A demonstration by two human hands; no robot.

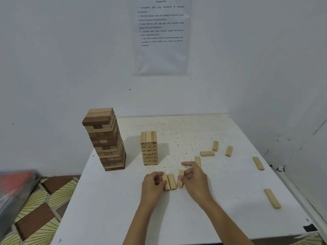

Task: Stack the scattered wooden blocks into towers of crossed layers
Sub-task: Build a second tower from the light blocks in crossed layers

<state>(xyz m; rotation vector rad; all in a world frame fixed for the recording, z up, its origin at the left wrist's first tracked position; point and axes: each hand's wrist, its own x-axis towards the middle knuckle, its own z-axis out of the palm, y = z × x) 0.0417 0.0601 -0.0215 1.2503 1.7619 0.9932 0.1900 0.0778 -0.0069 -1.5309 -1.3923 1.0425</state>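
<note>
You're assembling layer: left hand [153,184] gripping two blocks [171,182], right hand [193,179] pinching third block [180,184]; next, setting crosswise on pale tower [149,149].

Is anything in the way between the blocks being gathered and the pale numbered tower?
Nothing visible. Only bare table lies between the gathered blocks, held by the left hand and right hand, and the pale tower.

On the counter [115,209], the left hand [152,183] grips a pair of blocks [170,182] lying side by side, the right hand [193,177] pinches a third block [180,180] just beside them, with a dark tower [104,140] and a pale tower [149,147] behind.
</note>
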